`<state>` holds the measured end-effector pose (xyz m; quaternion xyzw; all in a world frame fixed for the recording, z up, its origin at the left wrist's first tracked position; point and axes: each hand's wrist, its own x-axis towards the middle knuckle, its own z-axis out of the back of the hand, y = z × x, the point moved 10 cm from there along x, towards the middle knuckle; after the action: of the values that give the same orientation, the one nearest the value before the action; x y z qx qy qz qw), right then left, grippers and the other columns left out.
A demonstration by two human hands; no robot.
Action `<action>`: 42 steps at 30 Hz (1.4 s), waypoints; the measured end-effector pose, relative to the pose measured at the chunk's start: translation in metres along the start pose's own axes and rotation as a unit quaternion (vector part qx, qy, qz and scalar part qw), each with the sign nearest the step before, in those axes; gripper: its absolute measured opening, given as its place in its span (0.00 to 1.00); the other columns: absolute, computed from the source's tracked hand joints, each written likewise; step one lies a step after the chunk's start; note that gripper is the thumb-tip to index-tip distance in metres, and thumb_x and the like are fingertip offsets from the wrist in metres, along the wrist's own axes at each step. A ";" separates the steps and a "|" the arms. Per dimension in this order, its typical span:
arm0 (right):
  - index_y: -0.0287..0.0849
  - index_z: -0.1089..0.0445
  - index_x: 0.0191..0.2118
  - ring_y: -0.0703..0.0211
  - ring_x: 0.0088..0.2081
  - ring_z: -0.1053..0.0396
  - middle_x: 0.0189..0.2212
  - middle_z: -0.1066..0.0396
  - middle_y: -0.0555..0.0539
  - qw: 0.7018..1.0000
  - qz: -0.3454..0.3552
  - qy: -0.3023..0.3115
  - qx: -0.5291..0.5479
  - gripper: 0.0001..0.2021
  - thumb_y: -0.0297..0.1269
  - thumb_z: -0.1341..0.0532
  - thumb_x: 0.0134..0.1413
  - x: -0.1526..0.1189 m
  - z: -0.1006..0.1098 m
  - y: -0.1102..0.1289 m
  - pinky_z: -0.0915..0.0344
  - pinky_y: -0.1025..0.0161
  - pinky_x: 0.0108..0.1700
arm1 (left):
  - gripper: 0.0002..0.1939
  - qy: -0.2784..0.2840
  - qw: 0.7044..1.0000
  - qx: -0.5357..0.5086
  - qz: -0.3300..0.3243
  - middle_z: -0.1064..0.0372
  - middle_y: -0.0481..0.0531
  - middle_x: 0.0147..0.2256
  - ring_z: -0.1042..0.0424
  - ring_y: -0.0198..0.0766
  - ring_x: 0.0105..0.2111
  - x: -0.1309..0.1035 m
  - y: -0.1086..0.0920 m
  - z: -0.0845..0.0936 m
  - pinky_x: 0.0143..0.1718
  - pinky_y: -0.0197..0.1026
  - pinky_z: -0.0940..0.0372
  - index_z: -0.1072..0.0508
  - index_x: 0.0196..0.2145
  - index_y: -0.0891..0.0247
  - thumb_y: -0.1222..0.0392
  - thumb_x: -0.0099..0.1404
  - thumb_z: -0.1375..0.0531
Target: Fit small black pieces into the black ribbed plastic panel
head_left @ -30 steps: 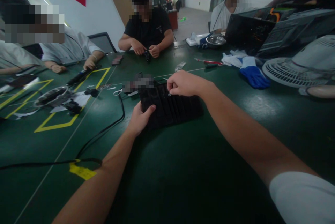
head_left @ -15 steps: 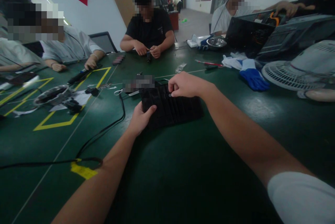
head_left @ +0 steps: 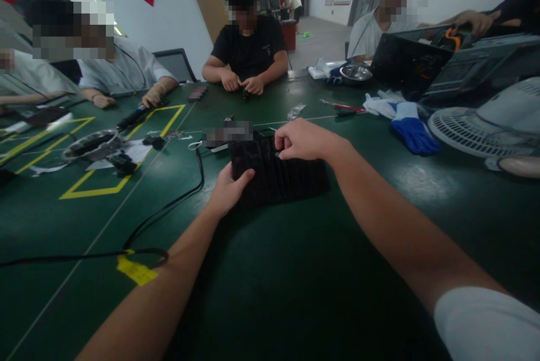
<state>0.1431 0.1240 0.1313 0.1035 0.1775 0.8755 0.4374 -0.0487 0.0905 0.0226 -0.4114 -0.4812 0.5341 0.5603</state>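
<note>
A flat black case [head_left: 287,181] with ridges or slots across it lies on the green table in front of me. My left hand [head_left: 230,189] grips its left edge, thumb on top and fingers hidden underneath. Over its far edge, my right hand [head_left: 297,141] is closed in a pinch. A small shiny spot shows at those fingertips, too small to name. Just beyond the case's far left corner lies a partly blurred-out item [head_left: 228,133] with a white loop beside it.
A black cable [head_left: 181,195] with yellow tape runs along my left forearm. A metal ring-shaped part [head_left: 93,144] lies farther left. To the right are a red-handled tool [head_left: 343,107], blue-and-white gloves [head_left: 413,127], a white fan [head_left: 468,125] and a metal bowl [head_left: 355,72]. Several people sit around the table.
The whole view has shifted slightly, so things appear a little farther right. Both hands keep their places on the case, with the right still pinched at its far edge.
</note>
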 end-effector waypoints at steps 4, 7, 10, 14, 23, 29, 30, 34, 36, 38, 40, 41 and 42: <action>0.41 0.19 0.44 0.59 0.35 0.22 0.33 0.18 0.50 0.999 -0.004 0.019 0.038 0.13 0.26 0.28 0.52 -0.001 -0.001 -0.004 0.32 0.62 0.42 | 0.29 -0.003 1.000 -0.004 -0.002 0.19 0.56 0.46 0.20 0.51 0.45 0.000 0.002 0.001 0.50 0.54 0.24 0.24 0.49 0.63 0.43 0.57 0.27; 0.41 0.19 0.44 0.60 0.35 0.23 0.34 0.18 0.50 0.998 -0.001 0.025 0.054 0.14 0.23 0.29 0.50 -0.001 -0.001 -0.004 0.32 0.62 0.41 | 0.29 0.000 1.000 -0.004 0.003 0.19 0.57 0.47 0.20 0.51 0.46 0.000 0.003 0.001 0.51 0.54 0.24 0.24 0.50 0.63 0.43 0.57 0.27; 0.41 0.19 0.43 0.60 0.34 0.24 0.33 0.18 0.50 0.999 0.019 0.014 0.047 0.15 0.21 0.31 0.49 -0.001 0.000 0.000 0.32 0.63 0.41 | 0.29 0.000 1.000 -0.002 0.004 0.19 0.56 0.46 0.20 0.51 0.46 0.000 0.002 0.001 0.50 0.54 0.23 0.24 0.49 0.63 0.43 0.57 0.27; 0.41 0.17 0.43 0.60 0.34 0.24 0.33 0.18 0.49 0.998 0.039 0.001 0.042 0.16 0.20 0.32 0.49 0.000 0.000 0.005 0.33 0.62 0.40 | 0.29 0.002 1.000 -0.005 0.007 0.20 0.56 0.46 0.20 0.50 0.45 0.000 0.004 0.000 0.48 0.53 0.23 0.25 0.49 0.62 0.43 0.57 0.27; 0.40 0.16 0.41 0.60 0.32 0.26 0.31 0.19 0.49 0.998 0.059 -0.009 -0.008 0.15 0.19 0.35 0.51 0.003 -0.004 0.015 0.38 0.61 0.39 | 0.29 -0.003 1.000 -0.016 0.006 0.20 0.55 0.44 0.20 0.49 0.43 0.000 0.004 0.001 0.49 0.53 0.24 0.24 0.49 0.63 0.43 0.56 0.26; 0.41 0.17 0.40 0.59 0.34 0.26 0.34 0.19 0.48 0.997 0.059 -0.025 -0.029 0.14 0.20 0.35 0.51 0.004 -0.004 0.016 0.39 0.61 0.38 | 0.30 -0.003 1.000 -0.026 0.013 0.20 0.54 0.44 0.20 0.49 0.42 0.000 0.007 0.001 0.47 0.52 0.23 0.24 0.49 0.62 0.44 0.55 0.26; 0.42 0.17 0.40 0.59 0.35 0.26 0.35 0.19 0.48 0.997 0.057 -0.027 -0.032 0.13 0.21 0.35 0.52 0.004 -0.004 0.016 0.39 0.61 0.38 | 0.30 -0.002 1.000 -0.028 0.014 0.20 0.54 0.44 0.20 0.49 0.42 0.000 0.006 0.001 0.47 0.52 0.23 0.24 0.50 0.62 0.44 0.55 0.25; 0.42 0.18 0.40 0.58 0.35 0.27 0.35 0.19 0.47 0.998 0.044 -0.028 -0.035 0.11 0.23 0.34 0.52 0.004 -0.004 0.016 0.39 0.61 0.38 | 0.29 0.001 0.999 -0.034 0.016 0.20 0.55 0.45 0.20 0.50 0.43 0.000 0.005 0.001 0.47 0.53 0.23 0.24 0.49 0.62 0.44 0.56 0.26; 0.42 0.18 0.39 0.58 0.35 0.27 0.35 0.19 0.46 0.998 0.034 -0.029 -0.039 0.10 0.24 0.33 0.53 0.004 -0.004 0.015 0.39 0.61 0.38 | 0.28 0.003 1.000 -0.028 0.013 0.20 0.55 0.45 0.20 0.50 0.43 0.000 0.004 0.000 0.47 0.53 0.23 0.25 0.49 0.62 0.44 0.56 0.26; 0.42 0.18 0.39 0.58 0.34 0.27 0.35 0.20 0.46 0.998 0.027 -0.035 -0.048 0.08 0.25 0.32 0.52 0.004 -0.004 0.015 0.39 0.61 0.37 | 0.29 0.002 1.000 -0.021 0.008 0.20 0.55 0.45 0.20 0.50 0.44 0.000 0.003 0.001 0.47 0.53 0.23 0.25 0.48 0.62 0.43 0.56 0.26; 0.42 0.19 0.38 0.58 0.34 0.27 0.35 0.20 0.46 0.997 0.026 -0.043 -0.058 0.07 0.27 0.31 0.52 0.003 -0.003 0.015 0.39 0.60 0.37 | 0.29 0.002 1.000 -0.020 0.007 0.20 0.55 0.45 0.20 0.50 0.44 0.000 0.003 0.001 0.48 0.53 0.24 0.24 0.49 0.63 0.43 0.56 0.26; 0.42 0.19 0.37 0.58 0.34 0.27 0.35 0.20 0.46 0.997 0.026 -0.045 -0.061 0.07 0.27 0.31 0.52 0.003 -0.003 0.015 0.39 0.60 0.37 | 0.30 0.002 1.000 -0.022 0.008 0.19 0.55 0.45 0.20 0.51 0.44 0.000 0.004 0.000 0.48 0.53 0.24 0.24 0.49 0.63 0.43 0.56 0.26; 0.42 0.19 0.37 0.58 0.33 0.27 0.34 0.20 0.46 0.997 0.026 -0.046 -0.062 0.06 0.28 0.31 0.52 0.003 -0.004 0.015 0.38 0.60 0.37 | 0.30 0.002 1.000 -0.025 0.008 0.19 0.55 0.45 0.20 0.51 0.44 0.000 0.004 0.000 0.49 0.53 0.24 0.24 0.49 0.63 0.43 0.56 0.26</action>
<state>0.1291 0.1178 0.1341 0.1214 0.0995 0.8903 0.4274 -0.0496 0.0905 0.0185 -0.4302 -0.4894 0.5260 0.5466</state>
